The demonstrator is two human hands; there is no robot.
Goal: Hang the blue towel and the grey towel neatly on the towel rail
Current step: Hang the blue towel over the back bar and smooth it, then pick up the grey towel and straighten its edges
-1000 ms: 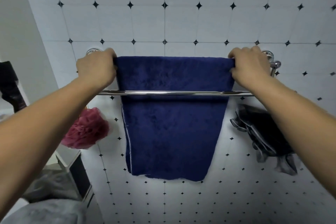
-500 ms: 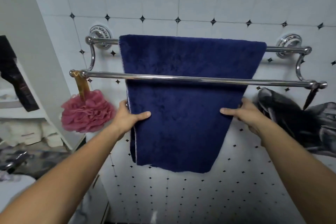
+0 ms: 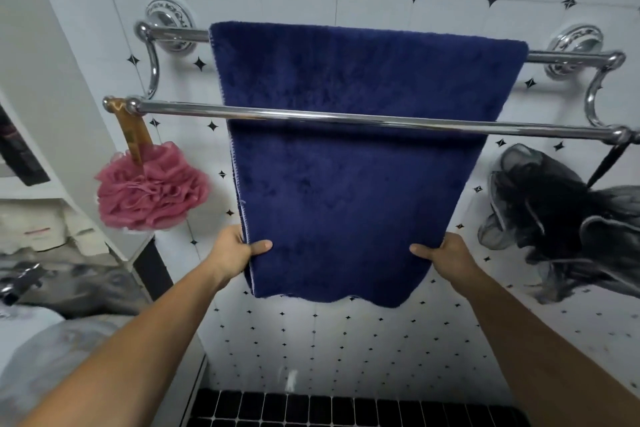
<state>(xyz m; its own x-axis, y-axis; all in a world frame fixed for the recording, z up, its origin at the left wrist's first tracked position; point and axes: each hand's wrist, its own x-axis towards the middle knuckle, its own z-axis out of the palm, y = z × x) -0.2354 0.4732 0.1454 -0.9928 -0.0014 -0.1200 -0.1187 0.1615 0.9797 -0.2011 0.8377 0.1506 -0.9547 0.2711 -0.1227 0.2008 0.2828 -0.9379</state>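
Blue towel (image 3: 353, 156) on towel rail (image 3: 180, 34), lower corners between left hand (image 3: 232, 251) and right hand (image 3: 446, 255).

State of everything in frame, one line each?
blue towel: draped over the back bar, hanging flat, bottom edge wavy.
left hand: pinching the towel's left edge near the bottom.
right hand: pinching its right edge near the bottom.
front bar: no towel over it.
pink loofah: hanging off the front bar's left end.
black loofah: hanging off its right end.
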